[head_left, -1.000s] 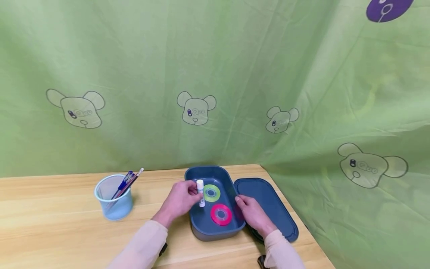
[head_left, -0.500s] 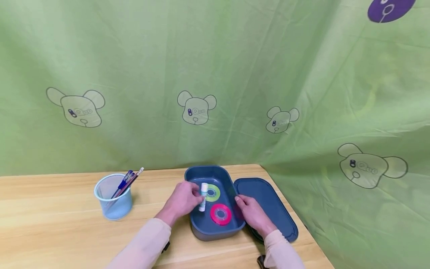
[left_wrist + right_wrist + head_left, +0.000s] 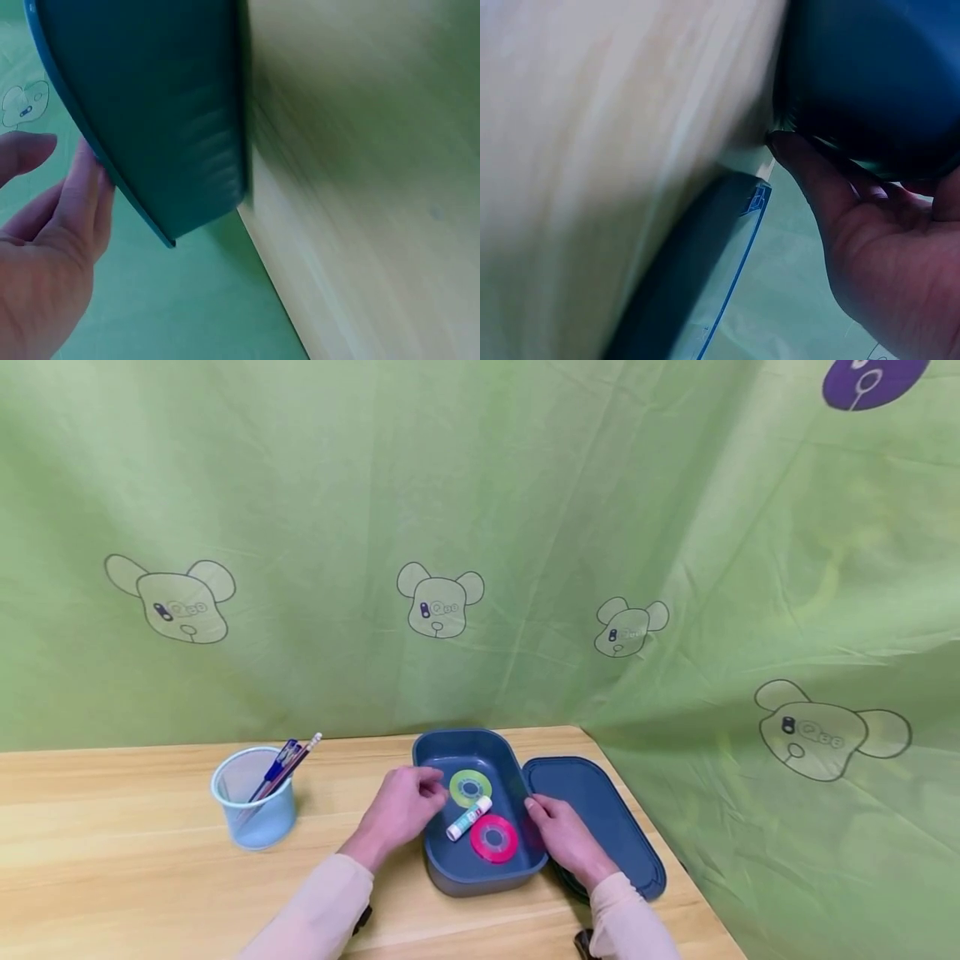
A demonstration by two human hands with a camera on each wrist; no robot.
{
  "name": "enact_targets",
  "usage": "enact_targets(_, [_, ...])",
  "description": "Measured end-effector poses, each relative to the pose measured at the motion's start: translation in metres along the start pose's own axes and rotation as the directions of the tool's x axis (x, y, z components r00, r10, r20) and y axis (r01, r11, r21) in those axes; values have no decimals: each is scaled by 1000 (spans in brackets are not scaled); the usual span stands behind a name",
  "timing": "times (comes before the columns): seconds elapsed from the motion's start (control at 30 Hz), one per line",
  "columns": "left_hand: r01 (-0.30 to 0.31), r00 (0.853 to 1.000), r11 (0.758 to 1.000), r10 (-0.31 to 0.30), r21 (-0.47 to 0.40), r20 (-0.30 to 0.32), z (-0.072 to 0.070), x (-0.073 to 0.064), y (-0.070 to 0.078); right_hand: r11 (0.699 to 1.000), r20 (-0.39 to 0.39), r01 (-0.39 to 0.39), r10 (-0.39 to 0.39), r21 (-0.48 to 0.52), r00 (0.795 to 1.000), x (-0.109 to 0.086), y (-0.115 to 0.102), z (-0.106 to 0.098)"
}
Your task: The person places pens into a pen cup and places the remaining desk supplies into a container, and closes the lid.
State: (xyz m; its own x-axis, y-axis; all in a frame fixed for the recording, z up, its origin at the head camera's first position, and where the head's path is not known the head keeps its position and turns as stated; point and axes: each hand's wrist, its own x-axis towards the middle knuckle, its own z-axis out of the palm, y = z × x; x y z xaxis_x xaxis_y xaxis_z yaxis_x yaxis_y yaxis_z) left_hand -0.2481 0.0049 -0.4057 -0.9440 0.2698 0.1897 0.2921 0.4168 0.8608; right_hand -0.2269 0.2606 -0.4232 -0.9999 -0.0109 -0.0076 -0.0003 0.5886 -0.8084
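Note:
A dark blue rectangular box (image 3: 465, 878) stands uncovered on the table. Inside it a white-capped glue stick (image 3: 468, 819) lies slantwise, between a green tape roll (image 3: 457, 790) and a pink tape roll (image 3: 480, 848), overlapping the edge of each in the head view. My left hand (image 3: 402, 807) hovers at the box's left rim, fingers loosely bent and holding nothing; the left wrist view shows its fingers (image 3: 81, 196) right at the rim. With the thumb on the right rim and fingers around the outer wall, my right hand (image 3: 567, 837) grips the box. Its fingers reach low along the wall in the right wrist view.
The box's dark blue lid (image 3: 600, 814) lies flat to the right, partly behind my right hand. A light blue mesh pen cup (image 3: 262, 827) with pens and a pencil (image 3: 300, 760) stands to the left. A green curtain (image 3: 315, 685) borders the table behind and at right.
My left hand has lowered the glue stick into the box and let it go, then drawn back slightly left. The glue stick has gone from upright to lying down. My right hand stays put.

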Motion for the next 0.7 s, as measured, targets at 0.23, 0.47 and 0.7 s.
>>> enact_targets(0.23, [-15,997,997,9,-75,-81,-3,-5,-8,1000,1,-1,1,-4,1000,1,1,0])
enact_targets(0.47, [-14,990,990,-7,-143,-144,-4,-11,-11,999,7,4,-4,-36,1000,3,0,-1])
enact_targets(0.7, [75,968,994,-90,-75,-236,-2,-14,-18,997,-25,-2,0,-76,1000,2,0,-3])
